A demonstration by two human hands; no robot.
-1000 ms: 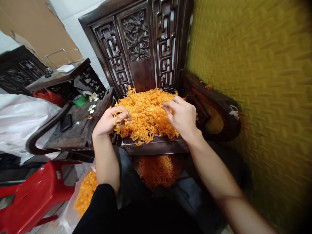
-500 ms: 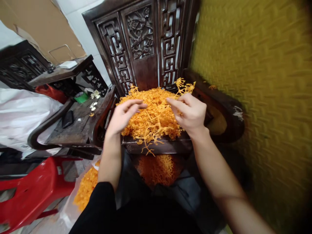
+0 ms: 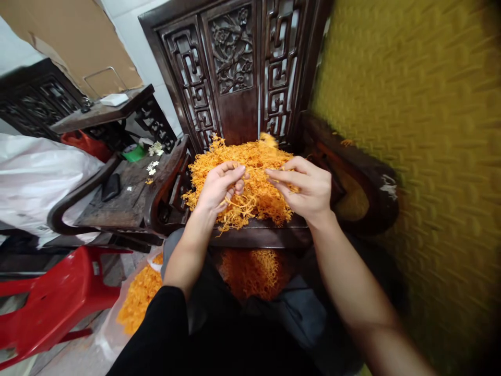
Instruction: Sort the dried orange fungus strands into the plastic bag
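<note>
A heap of orange branching plastic-looking sprigs (image 3: 240, 151) covers the seat of a carved dark wood chair (image 3: 266, 238). Over the front of this heap, my left hand (image 3: 219, 187) has its thumb and fingers pinched on an orange sprig, whose thin stems hang below the palm. My right hand (image 3: 309, 187), a little to the right, pinches a thin orange piece between thumb and fingertips. The fingertips of both hands face each other with a small gap. A blurred orange tuft (image 3: 268, 140) shows above the heap, and I cannot tell what it is attached to.
To the left stand a red plastic chair (image 3: 58, 287) and a clear bag of orange pieces (image 3: 141, 292). A wooden side seat holds a black wallet-like item (image 3: 111, 187), green tape (image 3: 133, 153) and small white pieces (image 3: 155, 149). A yellow textured surface (image 3: 415, 130) rises at right.
My left hand has moved right and closed on a sprig. The branched sprig near my right hand has left its spot above the fingers. The view has shifted slightly.
</note>
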